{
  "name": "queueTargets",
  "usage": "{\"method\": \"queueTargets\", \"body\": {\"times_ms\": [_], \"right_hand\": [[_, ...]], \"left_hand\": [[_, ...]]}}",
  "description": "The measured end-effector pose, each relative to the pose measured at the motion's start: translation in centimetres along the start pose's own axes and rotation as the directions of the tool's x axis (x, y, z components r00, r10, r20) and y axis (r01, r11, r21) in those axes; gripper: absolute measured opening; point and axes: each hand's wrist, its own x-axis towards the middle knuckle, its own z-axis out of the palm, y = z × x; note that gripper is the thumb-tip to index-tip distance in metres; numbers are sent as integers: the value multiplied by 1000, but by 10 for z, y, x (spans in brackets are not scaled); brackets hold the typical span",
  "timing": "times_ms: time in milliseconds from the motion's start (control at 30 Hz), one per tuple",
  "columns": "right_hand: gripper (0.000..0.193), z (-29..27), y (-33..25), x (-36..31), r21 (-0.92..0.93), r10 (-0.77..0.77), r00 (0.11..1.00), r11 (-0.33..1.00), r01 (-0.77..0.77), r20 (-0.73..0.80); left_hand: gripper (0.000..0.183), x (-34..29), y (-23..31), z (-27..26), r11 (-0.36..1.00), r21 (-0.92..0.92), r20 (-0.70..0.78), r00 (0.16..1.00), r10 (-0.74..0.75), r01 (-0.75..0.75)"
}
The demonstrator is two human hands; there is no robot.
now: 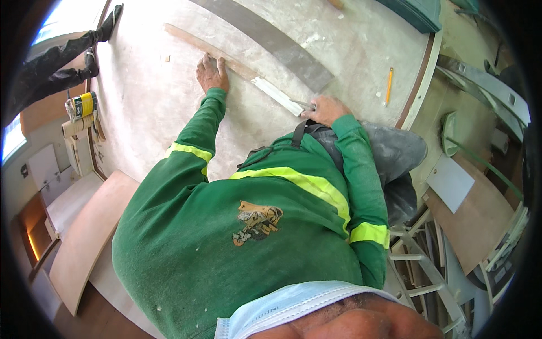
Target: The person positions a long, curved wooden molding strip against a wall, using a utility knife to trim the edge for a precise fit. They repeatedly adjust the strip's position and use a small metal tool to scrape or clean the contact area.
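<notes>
A long thin wooden strip (186, 37) lies slantwise across the pale, dusty work surface (147, 113). My left hand (213, 74) rests on it with fingers spread, pressing from the near side. Toward the right, a white length (278, 96) continues the strip's line. At its right end is my right hand (327, 109), closed, with the thin grey end of a tool (306, 104) showing at its fingers. The tool's kind cannot be made out. Beyond the strip lies a broad grey curved strip (271, 42).
A yellow pencil (389, 86) lies right of my right hand. A teal case (415, 12) stands at the far right edge. Another person's dark-clad legs (59, 62) reach onto the surface at left. Curved panels (93, 231) lean at lower left; a metal ladder (426, 290) and boards fill the lower right.
</notes>
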Motion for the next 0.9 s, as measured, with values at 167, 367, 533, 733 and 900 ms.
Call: {"method": "queueTargets", "body": {"times_ms": [167, 367, 533, 733, 900], "right_hand": [[56, -8, -25, -3, -118, -58, 998, 991, 56, -14], [46, 7, -36, 8, -218, -175, 984, 960, 173, 8], [46, -7, -33, -14, -132, -144, 983, 983, 129, -111], [47, -25, -24, -37, -41, 11, 928, 999, -28, -372], [47, -13, -6, -16, -72, 42, 919, 994, -76, -391]], "left_hand": [[100, 27, 22, 1, 960, -137, 85, 968, -236, 246], [116, 98, -14, 25, 884, -69, 191, 876, -443, 462], [121, 126, -13, 12, 849, -263, 242, 883, -401, 458], [108, 157, 24, 25, 859, -439, 259, 953, -159, 263], [113, 172, 42, 63, 984, -159, 121, 990, -66, 85]]}}
